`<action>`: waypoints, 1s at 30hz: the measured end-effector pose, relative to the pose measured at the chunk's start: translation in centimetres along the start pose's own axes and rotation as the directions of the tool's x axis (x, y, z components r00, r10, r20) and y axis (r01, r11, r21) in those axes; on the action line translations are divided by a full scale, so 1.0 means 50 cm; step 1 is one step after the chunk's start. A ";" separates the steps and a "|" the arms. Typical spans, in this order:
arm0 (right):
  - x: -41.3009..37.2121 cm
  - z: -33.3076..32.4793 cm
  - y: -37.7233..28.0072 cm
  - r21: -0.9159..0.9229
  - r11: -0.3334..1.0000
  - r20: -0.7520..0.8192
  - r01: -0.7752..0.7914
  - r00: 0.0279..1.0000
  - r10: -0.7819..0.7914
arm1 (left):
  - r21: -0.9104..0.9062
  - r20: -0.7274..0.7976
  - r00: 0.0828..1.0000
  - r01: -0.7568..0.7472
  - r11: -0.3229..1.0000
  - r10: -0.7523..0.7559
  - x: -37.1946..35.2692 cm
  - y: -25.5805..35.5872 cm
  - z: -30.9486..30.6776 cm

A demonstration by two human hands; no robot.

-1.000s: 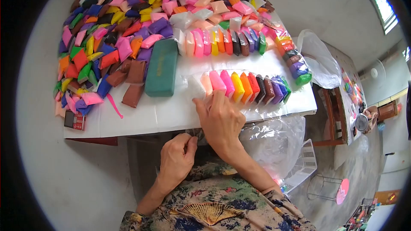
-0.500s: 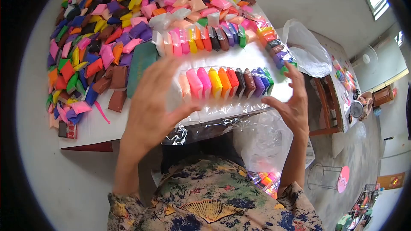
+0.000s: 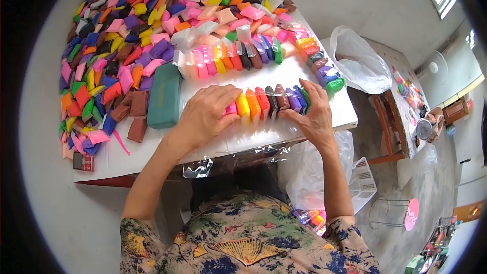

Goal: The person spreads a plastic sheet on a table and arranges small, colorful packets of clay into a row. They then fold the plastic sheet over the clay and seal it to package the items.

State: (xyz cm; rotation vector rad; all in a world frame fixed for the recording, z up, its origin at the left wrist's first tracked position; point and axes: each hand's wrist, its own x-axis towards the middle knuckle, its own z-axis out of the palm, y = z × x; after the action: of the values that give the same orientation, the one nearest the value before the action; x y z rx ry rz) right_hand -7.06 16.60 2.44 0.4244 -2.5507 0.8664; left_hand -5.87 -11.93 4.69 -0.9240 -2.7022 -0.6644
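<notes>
A row of small coloured packets (image 3: 263,102), which look like modelling clay, stands upright near the front of the white table. Clear film lies over the row. My left hand (image 3: 205,112) curves around its left end, thumb by the pink packet, hiding the packets there. At the green and blue end, my right hand (image 3: 313,115) grips with thumb in front and fingers behind. The packets are squeezed between both hands. Just behind is a second film-covered row (image 3: 228,60), and a third row (image 3: 319,62) runs along the right side.
A teal block (image 3: 165,96) stands left of the rows. Loose packets (image 3: 122,45) heap over the table's left and back. Clear film (image 3: 238,158) hangs over the front edge. A plastic bag (image 3: 361,66) lies on the right; a white basket (image 3: 362,185) sits below.
Both hands have come down and inward, from apart in the air to closing on the two ends of the front packet row. The view has shifted slightly.
</notes>
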 end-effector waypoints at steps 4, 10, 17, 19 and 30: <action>0.008 -0.029 0.004 -0.047 0.990 0.063 0.132 0.990 -0.129 | 0.032 0.032 0.999 -0.031 0.999 0.030 0.001 0.009 -0.027; 0.035 -0.014 -0.006 0.021 0.976 0.122 0.215 0.969 -0.216 | -0.024 0.066 0.997 -0.023 0.999 0.025 0.044 0.017 -0.024; 0.029 0.022 -0.011 -0.058 0.989 0.085 0.134 0.988 -0.128 | -0.071 0.131 0.991 -0.008 0.997 0.017 0.046 0.003 0.008; 0.029 0.010 -0.013 -0.051 0.985 0.108 0.163 0.982 -0.157 | -0.048 0.118 0.993 -0.027 0.998 0.032 0.046 0.004 0.006; 0.002 -0.094 0.041 0.294 0.954 0.142 -0.053 0.990 0.011 | 0.017 0.147 0.979 -0.148 0.989 0.144 0.057 0.037 0.001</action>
State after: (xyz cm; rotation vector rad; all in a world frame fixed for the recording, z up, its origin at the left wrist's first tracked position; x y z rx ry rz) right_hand -6.64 21.11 4.85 0.5524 -2.5625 1.2832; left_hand -6.97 -9.09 6.22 -1.1933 -2.7252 -0.5483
